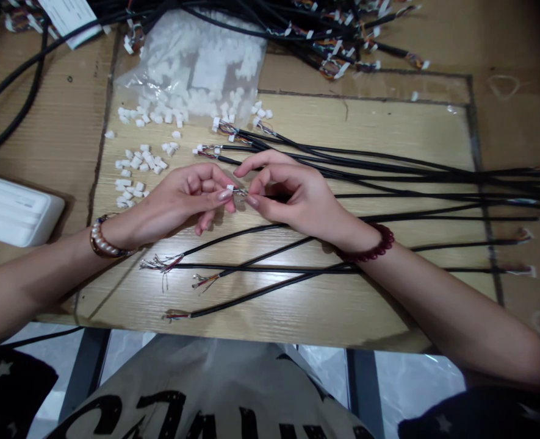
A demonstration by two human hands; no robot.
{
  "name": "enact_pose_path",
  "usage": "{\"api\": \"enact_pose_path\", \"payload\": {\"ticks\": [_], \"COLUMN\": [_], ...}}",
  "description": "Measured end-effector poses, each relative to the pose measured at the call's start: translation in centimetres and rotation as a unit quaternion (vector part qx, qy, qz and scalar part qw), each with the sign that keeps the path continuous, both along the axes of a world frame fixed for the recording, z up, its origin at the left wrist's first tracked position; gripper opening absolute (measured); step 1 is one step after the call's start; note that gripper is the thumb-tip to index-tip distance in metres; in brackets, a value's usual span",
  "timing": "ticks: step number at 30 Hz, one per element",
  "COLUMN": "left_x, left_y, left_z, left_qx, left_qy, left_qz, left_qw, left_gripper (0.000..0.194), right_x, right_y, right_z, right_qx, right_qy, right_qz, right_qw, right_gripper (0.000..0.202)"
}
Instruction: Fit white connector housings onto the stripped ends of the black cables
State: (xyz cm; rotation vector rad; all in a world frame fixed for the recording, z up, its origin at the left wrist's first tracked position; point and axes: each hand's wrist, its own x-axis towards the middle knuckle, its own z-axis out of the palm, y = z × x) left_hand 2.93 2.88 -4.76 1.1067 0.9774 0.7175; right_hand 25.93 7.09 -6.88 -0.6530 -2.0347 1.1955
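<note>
Between thumb and fingers, my left hand (pixel 199 192) pinches a small white connector housing (pixel 230 188). Thin wires run from it to my right hand (pixel 285 189), whose thumb and index finger close on the wire ends (pixel 241 192) of a black cable. Several black cables with bare wire ends (pixel 160 263) lie below my hands on the wooden board. Above them are cables with white connectors (pixel 201 149) fitted on their ends. Loose white connector housings (pixel 144 160) are scattered left of my left hand.
A clear plastic bag of white housings (pixel 196 61) lies at the back, beside a heap of finished-looking black cables (pixel 324 36). A white box-shaped device (pixel 16 207) sits at the left. The wooden board's (pixel 270 329) front edge is near my body.
</note>
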Motion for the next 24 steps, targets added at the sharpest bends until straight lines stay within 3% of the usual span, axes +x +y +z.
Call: {"api": "enact_pose_path", "payload": {"ticks": [9, 16, 24], "left_x": [-0.1, 0.1, 0.1], "left_y": [-0.1, -0.1, -0.2], "left_z": [-0.1, 0.3, -0.1], "left_qx": [-0.014, 0.002, 0.035], "left_qy": [-0.011, 0.0, 0.017], "left_qz": [-0.012, -0.04, -0.072], "left_qw": [1.0, 0.999, 0.997], "left_gripper": [0.027, 0.026, 0.026], "right_x": [-0.3, -0.1, -0.1], "right_y": [-0.4, -1.0, -1.4], "right_z": [-0.3, 0.1, 0.2], "right_qx": [0.018, 0.127, 0.204], "right_qy": [0.031, 0.02, 0.014], "right_qz": [-0.055, -0.076, -0.055], "right_qw": [0.998, 0.989, 0.977], "right_gripper": [0.016, 0.011, 0.009]}}
